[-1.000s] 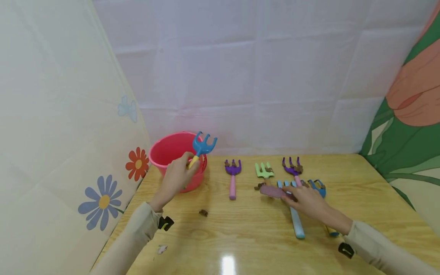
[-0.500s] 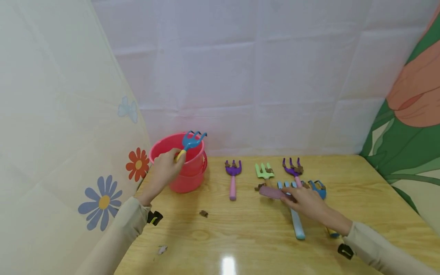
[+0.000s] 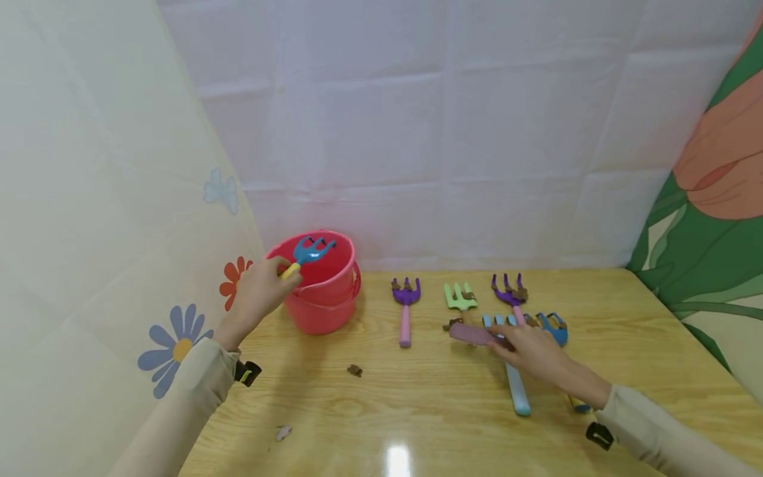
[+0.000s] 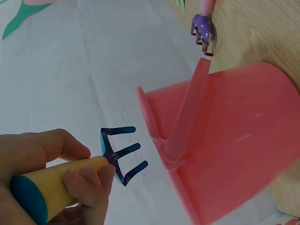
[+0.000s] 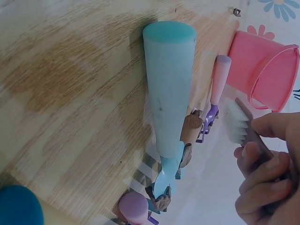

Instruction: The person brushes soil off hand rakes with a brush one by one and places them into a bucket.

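Observation:
My left hand (image 3: 257, 291) grips the yellow handle of a small blue garden fork (image 3: 311, 252), its three bent tines over the mouth of a pink bucket (image 3: 324, 308). In the left wrist view the fork's tines (image 4: 124, 152) stand apart from the bucket's rim. My right hand (image 3: 536, 348) holds a brush (image 3: 471, 333) with a mauve back. White bristles (image 5: 236, 121) show in the right wrist view. Beneath that hand lies a light blue fork (image 3: 516, 387), with brown clumps on its tines in the right wrist view.
A purple fork with a pink handle (image 3: 405, 311), a green fork (image 3: 460, 298), another purple fork (image 3: 508, 291) and a blue fork (image 3: 556, 329) lie on the wooden table (image 3: 369, 424), brown clumps on their tines. A brown clump (image 3: 354, 370) and a pale scrap (image 3: 283, 432) lie nearer me.
My left hand has moved left with the blue fork, bringing its tines from the bucket's right rim to over its mouth. My right hand and the brush have hardly moved.

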Action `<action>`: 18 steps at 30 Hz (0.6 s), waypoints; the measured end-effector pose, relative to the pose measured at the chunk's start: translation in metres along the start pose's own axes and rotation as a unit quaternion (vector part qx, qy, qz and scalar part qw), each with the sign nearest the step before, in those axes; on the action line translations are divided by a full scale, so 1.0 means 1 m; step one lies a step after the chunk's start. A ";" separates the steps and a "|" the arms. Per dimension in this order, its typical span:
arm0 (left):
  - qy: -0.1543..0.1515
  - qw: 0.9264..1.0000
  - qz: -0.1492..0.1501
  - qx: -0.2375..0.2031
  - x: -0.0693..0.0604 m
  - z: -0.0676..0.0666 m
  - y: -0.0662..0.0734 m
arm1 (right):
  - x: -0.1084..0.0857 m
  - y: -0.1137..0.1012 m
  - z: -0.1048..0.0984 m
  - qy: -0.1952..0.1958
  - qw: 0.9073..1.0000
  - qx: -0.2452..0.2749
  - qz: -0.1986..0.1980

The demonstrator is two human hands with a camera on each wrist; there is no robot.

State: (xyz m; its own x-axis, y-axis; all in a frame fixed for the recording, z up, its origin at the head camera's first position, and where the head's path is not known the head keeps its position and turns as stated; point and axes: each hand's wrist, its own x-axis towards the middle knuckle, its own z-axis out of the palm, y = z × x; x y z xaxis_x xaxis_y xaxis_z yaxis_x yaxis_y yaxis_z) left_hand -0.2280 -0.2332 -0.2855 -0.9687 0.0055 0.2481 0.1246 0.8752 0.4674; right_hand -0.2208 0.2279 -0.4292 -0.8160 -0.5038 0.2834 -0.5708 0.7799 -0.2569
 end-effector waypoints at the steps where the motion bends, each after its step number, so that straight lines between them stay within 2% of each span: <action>1: -0.002 1.000 0.000 0.001 0.000 0.000 -0.001 | 0.000 0.000 0.000 -0.002 1.000 -0.002 0.002; 6: -0.006 1.000 -0.004 0.011 0.003 0.000 -0.005 | 0.000 0.000 0.000 -0.011 1.000 -0.006 0.009; 13: 0.002 0.999 0.015 0.032 0.012 0.003 -0.010 | 0.000 0.000 -0.001 -0.010 1.000 -0.001 0.013; 18: -0.006 1.000 0.008 0.013 0.019 0.007 -0.014 | 0.000 0.000 -0.003 -0.001 1.000 0.004 0.002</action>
State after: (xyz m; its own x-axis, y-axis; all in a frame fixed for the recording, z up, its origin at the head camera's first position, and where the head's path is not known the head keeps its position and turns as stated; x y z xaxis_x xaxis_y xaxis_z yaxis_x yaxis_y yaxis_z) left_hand -0.2498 -0.2424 -0.2934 -0.9694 0.0251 0.2443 0.1342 0.8872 0.4415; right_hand -0.2204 0.2291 -0.4263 -0.8187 -0.5009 0.2809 -0.5678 0.7793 -0.2652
